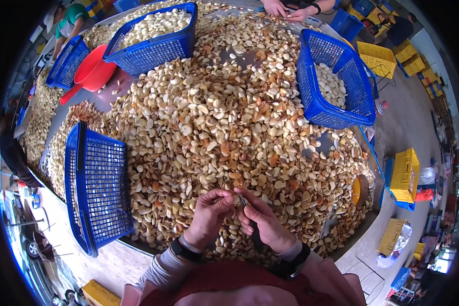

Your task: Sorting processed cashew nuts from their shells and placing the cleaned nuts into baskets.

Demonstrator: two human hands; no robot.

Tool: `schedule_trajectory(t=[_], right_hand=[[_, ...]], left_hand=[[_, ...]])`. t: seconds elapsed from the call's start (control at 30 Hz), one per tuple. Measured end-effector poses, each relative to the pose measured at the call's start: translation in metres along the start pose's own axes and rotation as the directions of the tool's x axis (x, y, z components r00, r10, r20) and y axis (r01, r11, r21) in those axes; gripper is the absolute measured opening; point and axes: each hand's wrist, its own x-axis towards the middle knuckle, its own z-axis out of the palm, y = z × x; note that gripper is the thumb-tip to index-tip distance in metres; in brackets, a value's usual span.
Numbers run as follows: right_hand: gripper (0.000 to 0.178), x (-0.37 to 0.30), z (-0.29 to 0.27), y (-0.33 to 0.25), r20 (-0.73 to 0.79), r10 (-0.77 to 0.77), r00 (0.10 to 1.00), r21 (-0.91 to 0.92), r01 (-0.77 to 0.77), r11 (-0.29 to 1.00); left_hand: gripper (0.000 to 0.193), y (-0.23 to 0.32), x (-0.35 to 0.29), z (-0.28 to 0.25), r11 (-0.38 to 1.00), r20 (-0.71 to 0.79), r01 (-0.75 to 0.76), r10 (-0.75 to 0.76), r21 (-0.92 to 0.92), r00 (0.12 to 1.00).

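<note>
Gripping a black-handled tool (256,234), the right hand (268,224) is curled. The left hand (210,214) pinches, contents unclear, above cream pieces (209,127).

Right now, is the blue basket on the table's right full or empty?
Neither: the blue basket is partly filled; pale pieces lie inside, well below the top.

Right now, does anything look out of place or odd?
Perhaps the round yellow object near the right edge of the table: it sits among the loose pale pieces, unlike them in colour and size.
</note>
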Motion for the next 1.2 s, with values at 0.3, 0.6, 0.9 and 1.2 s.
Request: schedule_trajectory(t=[0.3,0.6,0.9,1.2], right_hand=[[0.054,0.004,-0.001,0.001,0.083,-0.245,0.966,-0.646,0.239,0.725],[0.062,-0.017,0.001,-0.01,0.127,0.079,0.989,-0.24,-0.046,0.97],[0.062,-0.037,-0.011,-0.027,-0.028,0.035,0.999,-0.193,-0.039,0.98],[0.066,-0.069,-0.049,-0.041,-0.016,0.139,0.99,0.102,-0.137,0.985]], left_hand=[[0.015,-0.003,-0.005,-0.006,0.996,0.083,0.025,-0.018,-0.08,0.996],[0.018,0.007,-0.007,-0.007,0.942,0.21,0.298,-0.264,-0.152,0.941],[0.019,-0.001,0.022,0.016,0.951,0.357,0.302,-0.305,0.066,0.883],[0.016,0.055,-0.025,-0.006,0.885,0.115,-0.117,0.072,0.451,0.991]])
